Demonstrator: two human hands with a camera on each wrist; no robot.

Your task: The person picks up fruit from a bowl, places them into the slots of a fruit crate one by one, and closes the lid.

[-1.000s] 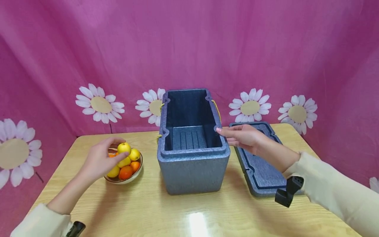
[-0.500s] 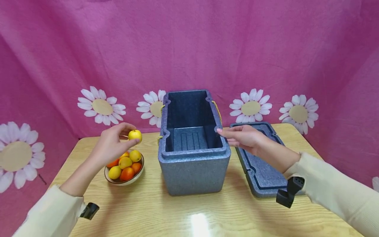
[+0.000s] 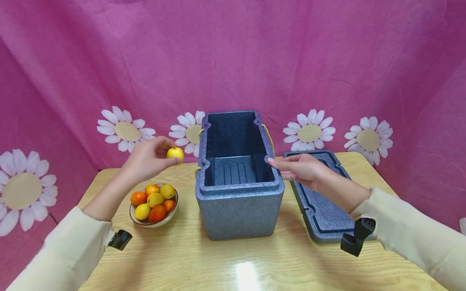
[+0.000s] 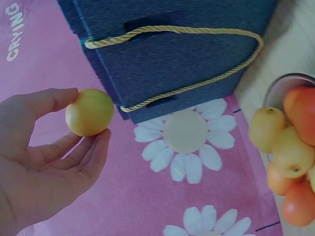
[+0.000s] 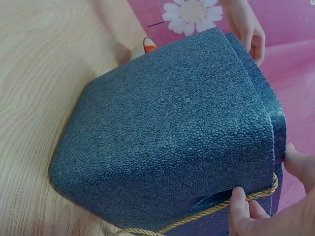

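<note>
My left hand (image 3: 148, 159) pinches a small yellow apple (image 3: 175, 155) between thumb and fingertips, raised beyond the fruit bowl (image 3: 154, 224) and left of a dark grey foam cooler box (image 3: 240, 216). In the left wrist view, the apple (image 4: 89, 112) is round with a greenish patch. My right hand (image 3: 303, 169) holds the box's right rim, thumb on the edge and fingers against the outer wall. Seen from the right wrist, its fingers (image 5: 239, 209) lie at the yellow rope handle (image 5: 211, 210). The box stands uncovered, its ribbed floor (image 3: 234, 170) in sight.
The bowl contains several yellow and orange fruits (image 3: 157, 213). To the right of the box lies its grey lid (image 3: 331, 206), partly under my right forearm. A pink curtain (image 3: 233, 56) with white daisies hangs behind the wooden table (image 3: 182, 258).
My left hand has lifted the yellow apple out of the bowl and carried it up and right, towards the box. My right hand keeps its hold on the rim.
</note>
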